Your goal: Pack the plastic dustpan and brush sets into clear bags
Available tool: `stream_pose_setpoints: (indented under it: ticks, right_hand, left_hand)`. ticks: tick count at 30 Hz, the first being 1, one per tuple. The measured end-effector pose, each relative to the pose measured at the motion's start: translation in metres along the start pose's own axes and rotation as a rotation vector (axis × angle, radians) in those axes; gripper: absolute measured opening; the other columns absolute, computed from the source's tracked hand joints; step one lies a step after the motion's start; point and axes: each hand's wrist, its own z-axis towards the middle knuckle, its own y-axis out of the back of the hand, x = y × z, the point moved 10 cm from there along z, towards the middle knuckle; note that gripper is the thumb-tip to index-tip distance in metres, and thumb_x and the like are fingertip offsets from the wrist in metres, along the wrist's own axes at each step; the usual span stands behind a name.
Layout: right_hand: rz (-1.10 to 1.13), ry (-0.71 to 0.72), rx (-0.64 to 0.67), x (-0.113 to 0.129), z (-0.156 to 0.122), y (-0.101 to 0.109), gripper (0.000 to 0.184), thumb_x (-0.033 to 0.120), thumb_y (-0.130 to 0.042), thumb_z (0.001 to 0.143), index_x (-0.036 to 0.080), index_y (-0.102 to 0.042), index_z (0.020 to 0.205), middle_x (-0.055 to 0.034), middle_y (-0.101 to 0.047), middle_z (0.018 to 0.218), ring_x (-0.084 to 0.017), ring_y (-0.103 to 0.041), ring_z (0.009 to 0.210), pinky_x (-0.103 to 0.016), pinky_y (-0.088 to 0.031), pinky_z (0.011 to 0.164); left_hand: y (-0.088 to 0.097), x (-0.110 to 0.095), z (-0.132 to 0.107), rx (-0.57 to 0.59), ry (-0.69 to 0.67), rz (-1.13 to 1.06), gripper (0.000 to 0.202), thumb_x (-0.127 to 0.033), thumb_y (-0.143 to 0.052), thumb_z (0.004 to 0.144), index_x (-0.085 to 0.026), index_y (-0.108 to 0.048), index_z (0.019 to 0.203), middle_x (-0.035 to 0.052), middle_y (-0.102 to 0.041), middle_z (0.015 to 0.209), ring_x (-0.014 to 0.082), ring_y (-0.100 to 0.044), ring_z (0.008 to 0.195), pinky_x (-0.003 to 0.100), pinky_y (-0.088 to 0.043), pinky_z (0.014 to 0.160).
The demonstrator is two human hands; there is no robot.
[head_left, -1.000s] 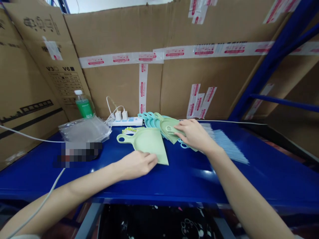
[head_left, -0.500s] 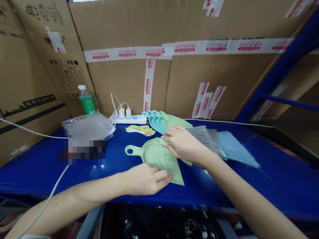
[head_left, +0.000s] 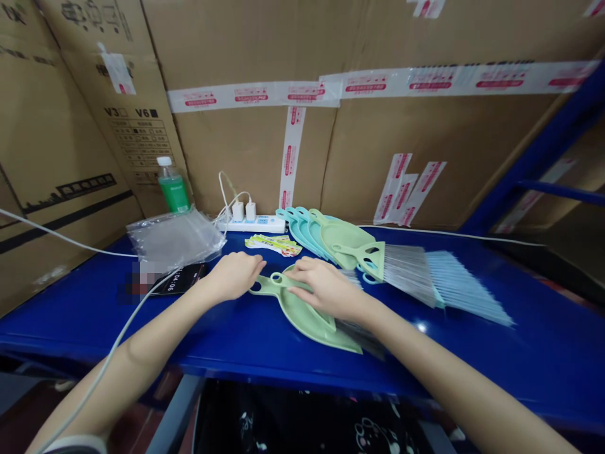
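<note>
A pale green dustpan (head_left: 309,318) lies on the blue table (head_left: 472,353), handle pointing left. My left hand (head_left: 235,275) is curled at the handle's ring end. My right hand (head_left: 322,291) is closed on a small green brush (head_left: 362,331) and presses it into the dustpan. The brush's grey bristles stick out under my right wrist. Behind my hands lies a fanned stack of teal and green dustpans (head_left: 326,232). To its right lie more brushes with grey and pale blue bristles (head_left: 425,271).
Cardboard boxes wall the table at the back and left. At the back left are a green bottle (head_left: 172,186), a pile of clear plastic bags (head_left: 176,239), a power strip (head_left: 246,222), printed cards (head_left: 274,244) and a phone (head_left: 182,278). A white cable (head_left: 94,378) crosses my left arm. A blue shelf post (head_left: 543,145) stands at the right.
My right hand brought a brush from the pile onto the green dustpan. My left hand moved from the dustpan's wide edge to its handle. The dustpan swung round towards me.
</note>
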Motion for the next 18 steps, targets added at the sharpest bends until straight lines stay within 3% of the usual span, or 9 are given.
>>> stream_pose_setpoints:
  ticks: [4, 8, 12, 18]
  right_hand:
    - [0.075, -0.006, -0.050, 0.003, -0.001, -0.003, 0.021, 0.023, -0.057, 0.088, 0.015, -0.067, 0.104, -0.0090, -0.063, 0.087, -0.023, -0.056, 0.085, -0.036, -0.045, 0.075]
    - [0.210, -0.017, -0.152, 0.002, -0.003, -0.002, 0.019, 0.020, -0.060, 0.085, 0.017, -0.067, 0.103, -0.0077, -0.064, 0.086, -0.022, -0.056, 0.084, -0.036, -0.046, 0.076]
    - [0.387, -0.042, -0.267, -0.004, -0.005, -0.003, 0.013, 0.018, -0.061, 0.083, 0.018, -0.064, 0.096, -0.0058, -0.064, 0.088, -0.021, -0.057, 0.084, -0.035, -0.047, 0.076]
    - [0.464, 0.004, -0.333, 0.001, -0.005, 0.001, 0.013, 0.020, -0.047, 0.090, 0.020, -0.059, 0.095, -0.0069, -0.060, 0.094, -0.021, -0.056, 0.091, -0.037, -0.046, 0.082]
  left_hand:
    - [-0.012, -0.003, 0.002, 0.092, -0.003, -0.147, 0.032, -0.021, -0.028, 0.096, -0.015, -0.058, 0.084, 0.0064, -0.067, 0.077, 0.0206, -0.065, 0.073, 0.029, -0.043, 0.065]
    - [-0.012, -0.009, 0.003, 0.058, -0.039, -0.278, 0.033, -0.021, -0.027, 0.096, -0.016, -0.056, 0.082, 0.0050, -0.067, 0.078, 0.0184, -0.063, 0.070, 0.027, -0.041, 0.065]
    - [-0.011, -0.011, 0.004, 0.040, -0.054, -0.399, 0.036, -0.024, -0.025, 0.096, -0.018, -0.055, 0.077, 0.0008, -0.061, 0.066, 0.0157, -0.057, 0.060, 0.025, -0.038, 0.059]
    - [-0.010, -0.015, 0.006, 0.007, -0.077, -0.497, 0.033, -0.024, -0.029, 0.093, -0.018, -0.051, 0.070, -0.0020, -0.055, 0.063, 0.0132, -0.052, 0.058, 0.024, -0.036, 0.059]
